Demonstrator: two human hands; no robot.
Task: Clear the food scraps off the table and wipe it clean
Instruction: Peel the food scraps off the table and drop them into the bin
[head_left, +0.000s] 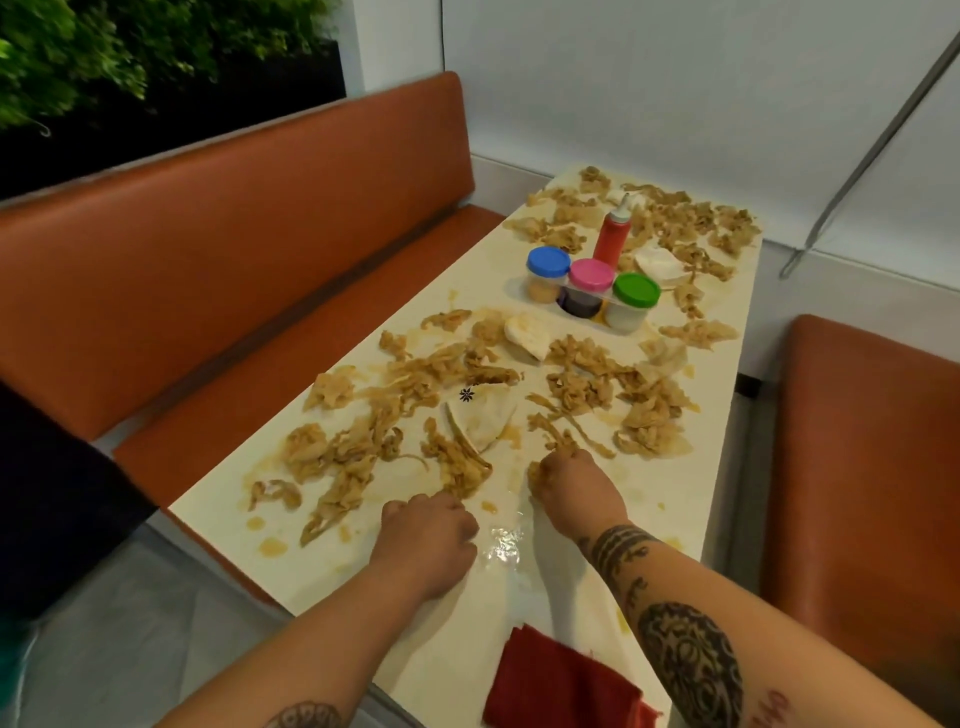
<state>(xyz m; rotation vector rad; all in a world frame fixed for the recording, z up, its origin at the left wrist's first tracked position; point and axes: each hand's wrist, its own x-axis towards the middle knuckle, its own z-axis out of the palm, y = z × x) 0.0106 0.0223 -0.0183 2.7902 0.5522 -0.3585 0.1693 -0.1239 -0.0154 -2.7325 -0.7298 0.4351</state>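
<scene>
Right now, from the head camera, your food scraps (332, 457) lie all over the cream table (722, 291), from the near end to the far end by the wall. They are tan, limp, shredded strips in wet-looking clumps, with pale torn flatbread pieces (488, 421) mixed in and yellowish smears of sauce between the heaps.

Your right hand (571, 483) is knuckles-up with its fingers curled round a bunch of the strips, just in front of the nearest heap. Your left hand (431, 525) sits just beside it, fingers curled under at the edge of another clump (you cannot tell whether it actually grips anything). A glossy wet patch shows on the table between your two wrists.

A red cloth (561, 680) lies crumpled on the near edge of the table, below your right forearm. Three jars with blue, pink and green lids (591, 274) stand mid-table, a red squeeze bottle (613, 239) just behind them. An orange bench (234, 249) runs along the left.
</scene>
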